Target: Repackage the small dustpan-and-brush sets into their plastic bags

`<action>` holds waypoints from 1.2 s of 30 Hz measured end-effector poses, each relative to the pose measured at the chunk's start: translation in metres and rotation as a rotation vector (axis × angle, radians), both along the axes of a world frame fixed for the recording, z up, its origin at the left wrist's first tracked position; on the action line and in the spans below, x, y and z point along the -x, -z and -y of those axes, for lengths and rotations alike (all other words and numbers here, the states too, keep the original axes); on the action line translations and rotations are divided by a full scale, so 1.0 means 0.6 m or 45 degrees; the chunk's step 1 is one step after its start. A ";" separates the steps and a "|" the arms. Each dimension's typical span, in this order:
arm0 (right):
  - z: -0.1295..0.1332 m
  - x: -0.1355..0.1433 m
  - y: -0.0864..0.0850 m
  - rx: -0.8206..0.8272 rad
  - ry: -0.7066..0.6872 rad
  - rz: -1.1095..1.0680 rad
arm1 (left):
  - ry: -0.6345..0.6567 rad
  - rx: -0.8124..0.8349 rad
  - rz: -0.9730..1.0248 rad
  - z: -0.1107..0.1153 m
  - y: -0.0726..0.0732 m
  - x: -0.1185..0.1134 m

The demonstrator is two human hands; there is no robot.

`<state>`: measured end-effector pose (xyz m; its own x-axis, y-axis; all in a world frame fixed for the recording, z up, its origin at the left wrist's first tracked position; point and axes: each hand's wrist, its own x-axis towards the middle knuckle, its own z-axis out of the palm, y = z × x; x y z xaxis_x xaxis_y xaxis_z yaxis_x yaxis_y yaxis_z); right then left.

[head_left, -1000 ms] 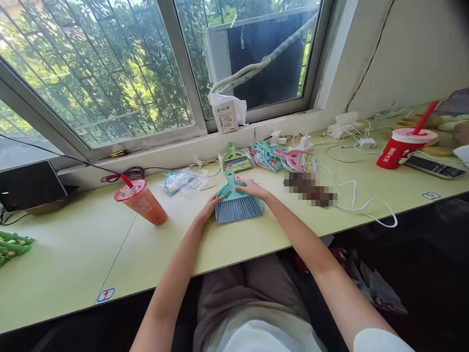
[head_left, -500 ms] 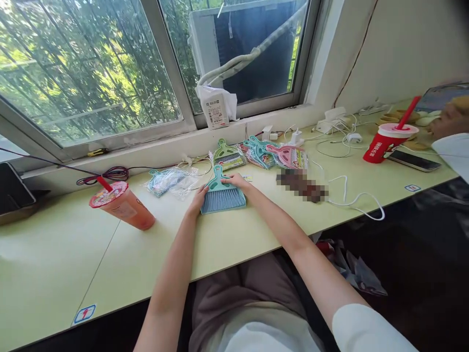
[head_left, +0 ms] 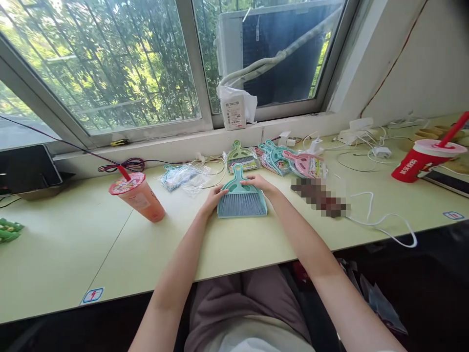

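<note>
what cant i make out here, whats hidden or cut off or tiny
All in the head view:
Dustpan: inner face mostly hidden by the brush.
Phone: partly behind the red cup, cut off by the right edge.
Green item: cut off by the left edge.
Box: fine print too small.
Pixelated patch: mosaic hides what lies there.

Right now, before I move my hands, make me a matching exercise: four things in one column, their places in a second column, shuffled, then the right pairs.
Things
1. Dustpan and brush
2. Orange drink
3. Box
4. Red cup

Places
A. On the window ledge
B. Beside a phone
C. Between the left hand and the right hand
D. Left of both hands

Pairs: 1-C, 2-D, 3-A, 4-B
</note>
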<state>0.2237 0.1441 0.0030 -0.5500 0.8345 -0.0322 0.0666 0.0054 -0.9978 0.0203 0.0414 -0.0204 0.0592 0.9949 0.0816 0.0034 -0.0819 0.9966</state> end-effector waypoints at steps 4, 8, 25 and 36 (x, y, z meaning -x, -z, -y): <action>0.007 -0.002 -0.006 -0.052 0.022 0.010 | 0.033 -0.019 0.070 0.002 0.000 -0.001; 0.015 0.004 -0.014 -0.040 0.071 0.032 | 0.000 -0.005 0.081 -0.003 0.001 0.000; 0.008 0.034 0.005 -0.139 0.268 0.118 | -0.190 -0.086 0.077 -0.005 -0.014 0.000; -0.010 0.030 0.023 -0.154 0.387 0.182 | -0.070 0.021 0.097 -0.016 0.007 0.002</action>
